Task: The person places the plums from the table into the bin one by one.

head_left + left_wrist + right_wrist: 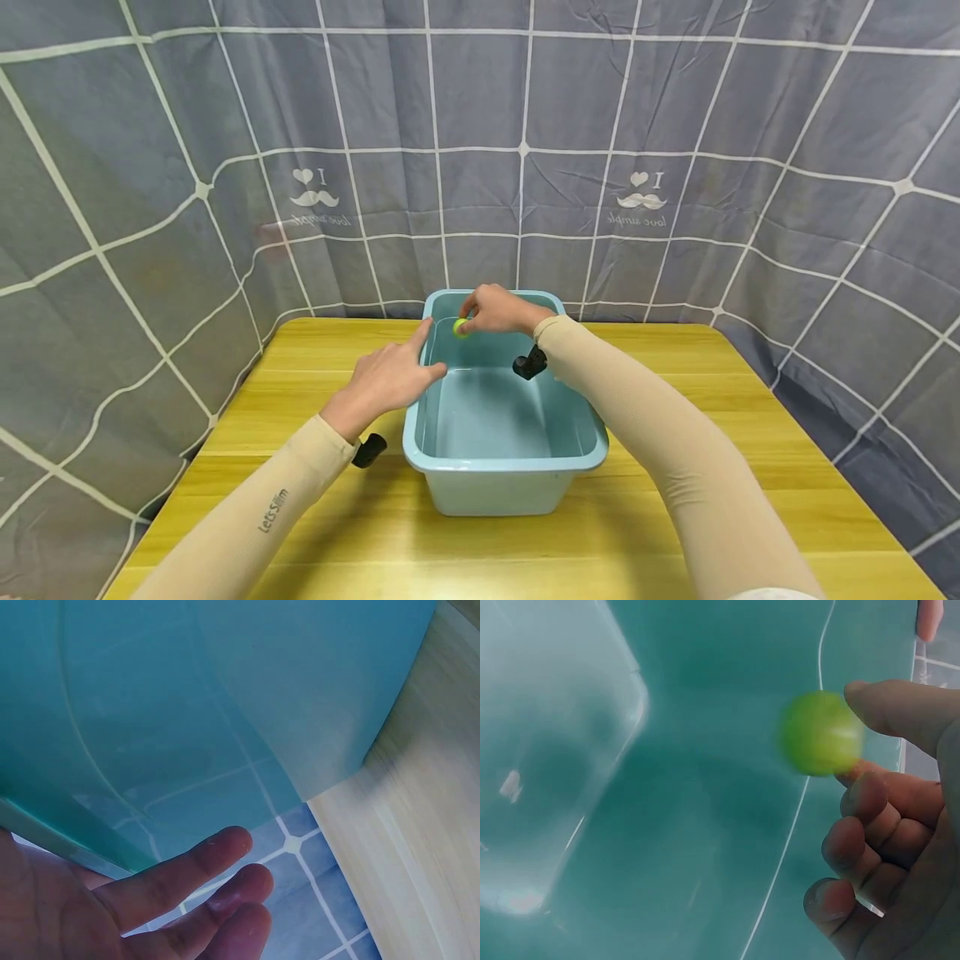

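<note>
A small yellow-green ball [461,327] is at the thumb and index fingertips of my right hand [501,309], inside the far left part of a light blue plastic tub [504,464]. Seen from the right wrist, the ball [822,733] is blurred; the thumb overlaps its upper right edge and the index fingertip lies at its lower edge. The other fingers are loosely bent. My left hand [392,375] is spread at the tub's left rim, index finger pointing along it and thumb reaching over the inside. In the left wrist view its fingers [225,900] extend beside the tub wall, holding nothing.
The tub stands on a yellow wood-grain table [330,508]. Grey cloth with a white grid [480,192] hangs behind and along both sides. A black wrist camera [530,363] overhangs the tub; another [369,451] is under the left wrist.
</note>
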`<state>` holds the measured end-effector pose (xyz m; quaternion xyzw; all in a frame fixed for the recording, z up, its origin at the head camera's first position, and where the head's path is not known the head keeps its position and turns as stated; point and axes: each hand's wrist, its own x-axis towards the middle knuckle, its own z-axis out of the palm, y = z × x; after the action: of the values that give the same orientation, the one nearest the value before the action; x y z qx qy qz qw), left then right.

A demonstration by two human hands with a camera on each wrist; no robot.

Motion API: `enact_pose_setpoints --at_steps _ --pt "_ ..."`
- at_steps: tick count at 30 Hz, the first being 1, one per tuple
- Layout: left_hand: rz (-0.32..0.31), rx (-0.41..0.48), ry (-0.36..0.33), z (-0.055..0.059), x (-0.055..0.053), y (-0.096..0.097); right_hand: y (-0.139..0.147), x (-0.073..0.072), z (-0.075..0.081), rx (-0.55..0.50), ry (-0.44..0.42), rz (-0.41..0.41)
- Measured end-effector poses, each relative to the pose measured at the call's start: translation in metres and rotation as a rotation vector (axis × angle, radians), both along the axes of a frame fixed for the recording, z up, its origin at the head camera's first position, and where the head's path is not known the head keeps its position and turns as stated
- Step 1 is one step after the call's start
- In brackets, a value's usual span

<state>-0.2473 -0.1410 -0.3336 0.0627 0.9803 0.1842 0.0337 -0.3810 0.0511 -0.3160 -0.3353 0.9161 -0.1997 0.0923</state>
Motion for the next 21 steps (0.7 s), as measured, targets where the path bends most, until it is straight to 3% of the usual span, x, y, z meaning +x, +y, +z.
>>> enact_pose_setpoints --at_steps 9,21 --pt "-0.003 -0.001 -0.003 -0.001 0.0 0.001 0.015 0.006 0.006 -0.003 -0.014 -0.003" --pt "0.003 0.003 0.002 0.0 -0.001 0.001 0.066 0.023 0.023 -0.128 -0.027 -0.027"
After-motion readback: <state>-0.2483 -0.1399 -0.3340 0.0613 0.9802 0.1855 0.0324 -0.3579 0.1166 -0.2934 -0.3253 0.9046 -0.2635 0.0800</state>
